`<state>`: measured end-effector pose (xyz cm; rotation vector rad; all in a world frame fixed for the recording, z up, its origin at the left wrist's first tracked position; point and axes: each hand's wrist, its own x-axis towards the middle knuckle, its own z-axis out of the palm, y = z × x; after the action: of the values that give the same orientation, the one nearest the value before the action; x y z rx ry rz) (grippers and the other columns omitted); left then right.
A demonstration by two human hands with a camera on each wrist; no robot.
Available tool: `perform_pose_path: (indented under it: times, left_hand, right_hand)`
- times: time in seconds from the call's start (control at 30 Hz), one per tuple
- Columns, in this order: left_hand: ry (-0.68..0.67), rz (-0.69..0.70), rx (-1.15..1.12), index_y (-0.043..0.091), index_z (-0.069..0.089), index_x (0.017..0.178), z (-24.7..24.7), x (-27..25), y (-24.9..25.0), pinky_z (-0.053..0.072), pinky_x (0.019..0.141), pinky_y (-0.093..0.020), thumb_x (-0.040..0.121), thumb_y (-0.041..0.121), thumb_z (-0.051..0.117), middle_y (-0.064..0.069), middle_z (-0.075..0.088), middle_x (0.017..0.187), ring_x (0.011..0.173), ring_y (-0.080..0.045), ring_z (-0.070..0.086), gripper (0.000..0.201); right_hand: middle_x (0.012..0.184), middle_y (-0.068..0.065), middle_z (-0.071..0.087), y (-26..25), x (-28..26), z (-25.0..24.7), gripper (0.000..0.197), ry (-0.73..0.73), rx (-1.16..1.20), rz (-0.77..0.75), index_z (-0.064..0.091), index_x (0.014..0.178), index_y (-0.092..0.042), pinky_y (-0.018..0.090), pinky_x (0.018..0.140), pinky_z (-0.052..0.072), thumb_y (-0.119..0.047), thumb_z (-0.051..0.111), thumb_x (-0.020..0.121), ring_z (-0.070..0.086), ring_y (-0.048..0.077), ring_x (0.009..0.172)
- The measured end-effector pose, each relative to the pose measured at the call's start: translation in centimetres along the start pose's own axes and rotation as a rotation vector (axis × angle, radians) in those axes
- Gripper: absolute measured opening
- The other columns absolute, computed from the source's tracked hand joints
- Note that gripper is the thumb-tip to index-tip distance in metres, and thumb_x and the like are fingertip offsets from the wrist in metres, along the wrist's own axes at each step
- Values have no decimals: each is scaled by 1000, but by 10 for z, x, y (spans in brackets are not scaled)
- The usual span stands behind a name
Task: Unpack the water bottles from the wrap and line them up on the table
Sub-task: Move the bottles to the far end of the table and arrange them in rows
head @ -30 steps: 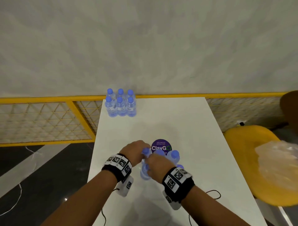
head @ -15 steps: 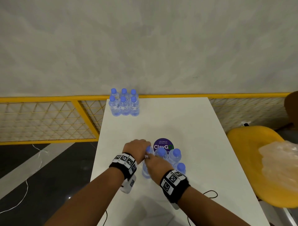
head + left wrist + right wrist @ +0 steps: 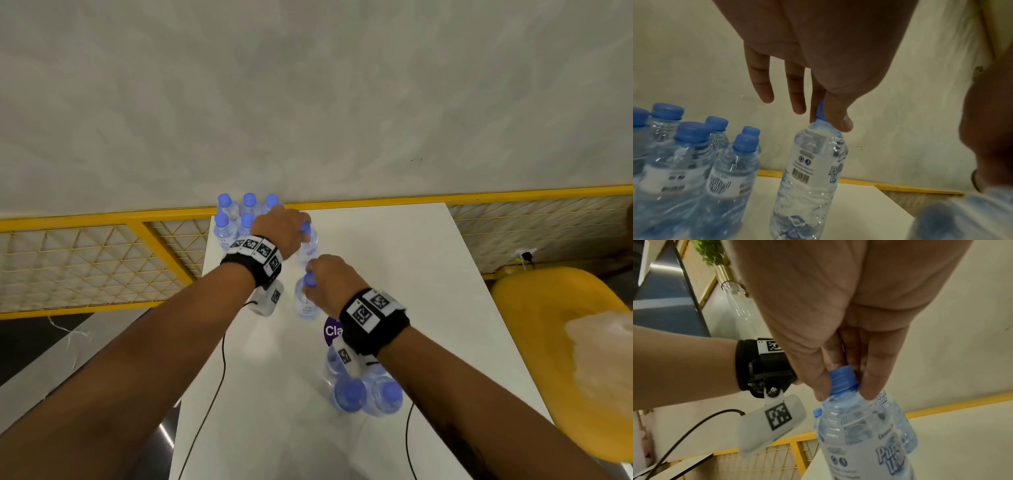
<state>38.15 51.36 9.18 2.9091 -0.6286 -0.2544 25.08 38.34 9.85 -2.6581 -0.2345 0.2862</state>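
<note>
My left hand (image 3: 291, 230) pinches the blue cap of a clear water bottle (image 3: 309, 251) between thumb and finger, just right of the group of bottles (image 3: 236, 216) at the table's far left corner. In the left wrist view that bottle (image 3: 813, 170) hangs upright from my left hand (image 3: 826, 119) beside the group (image 3: 694, 154). My right hand (image 3: 323, 279) grips a second bottle (image 3: 304, 305) by its cap, nearer to me. The right wrist view shows its fingers (image 3: 873, 386) around the cap (image 3: 842, 379). Several bottles (image 3: 363, 394) stand under my right forearm.
The white table (image 3: 394, 257) carries a purple round sticker (image 3: 329, 330). A yellow mesh railing (image 3: 102, 219) runs behind and to the left. To the right, a yellow chair (image 3: 534, 325) holds crumpled clear plastic wrap (image 3: 599, 359). Thin cables (image 3: 222, 359) trail along the tabletop.
Both hands have left the near cluster and moved toward the far left corner, each carrying one bottle by its cap. The near cluster is smaller.
</note>
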Motion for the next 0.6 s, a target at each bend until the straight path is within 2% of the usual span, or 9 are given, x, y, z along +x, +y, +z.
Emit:
perform_pose_path:
  times: [0.1,0.13,0.2,0.33,0.53,0.6]
  left_hand:
    - [-44,-10,59,30,55,102,-6,53,-20,48,96,-47,97,34,58,0,63,119,116,-27,49,7]
    - [-58,-12,74,30,54,101,-4,69,-27,47,98,-49,98,36,57,0,62,119,118,-28,48,8]
    - [-80,-16,99,27,57,110,0,97,-39,45,100,-51,99,39,56,-2,60,122,122,-28,45,16]
    - [-41,-24,145,26,59,116,17,136,-57,45,97,-47,98,39,56,-2,60,122,120,-29,48,22]
    - [-64,-12,87,22,61,114,38,162,-70,47,95,-46,96,34,60,-6,61,120,117,-31,50,22]
    - [-64,2,64,21,62,106,41,163,-70,49,93,-46,93,32,61,-6,62,114,111,-30,52,16]
  right_hand:
    - [104,15,60,12,45,-7,21,-1,34,45,63,99,-7,30,73,44,-24,62,87,62,33,92]
    - [106,15,59,16,58,-8,22,-7,34,53,63,101,-7,30,75,45,-24,62,88,62,33,94]
    - [110,16,58,25,86,-6,23,-20,13,60,62,105,-5,30,76,42,-23,60,90,60,33,99]
    - [115,17,58,40,134,4,24,-19,-39,62,61,110,-4,34,83,46,-21,57,94,60,34,103]
    - [116,17,60,48,186,20,26,-9,-116,16,60,114,-5,37,84,48,-19,55,93,62,35,103]
    - [115,17,62,47,196,22,28,-2,-136,5,60,117,-5,38,85,51,-16,56,92,63,35,100]
